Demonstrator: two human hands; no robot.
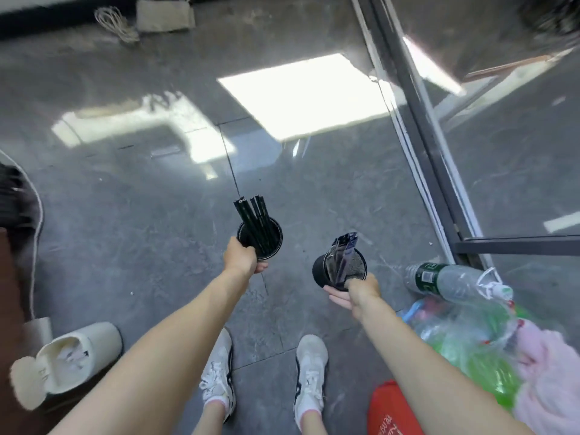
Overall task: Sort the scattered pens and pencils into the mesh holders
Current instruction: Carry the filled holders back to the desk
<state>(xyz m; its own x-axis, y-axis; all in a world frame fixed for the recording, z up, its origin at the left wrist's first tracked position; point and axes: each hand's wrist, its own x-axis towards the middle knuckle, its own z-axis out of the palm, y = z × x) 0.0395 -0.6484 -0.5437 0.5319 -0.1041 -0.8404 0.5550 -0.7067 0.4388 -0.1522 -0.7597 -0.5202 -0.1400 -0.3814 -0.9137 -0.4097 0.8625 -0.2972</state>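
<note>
The grey tiled floor (141,215) fills most of the view, with a bright patch of light far centre. A glass partition (420,98) in a dark frame runs from far centre to near right. Near right lie a clear bag of plastic bottles (464,324) and a red bag (389,409); near left, a white bin (78,356) lies on its side. Two white shoes (219,372) stand at the near edge.

Both arms reach out over the floor. The left hand (240,257) grips the near side of a black mesh holder (280,237), fingers curled round its wall, mouth up. The black pencils (251,211) stand in it, long axes leaning far and slightly left, free ends past the rim.

The right hand (354,293) holds the other holder (321,273) from below, fingers under its wall and thumb at the rim. It tips so its mouth faces near right. The dark pens (343,246) in it point far, slightly right.
</note>
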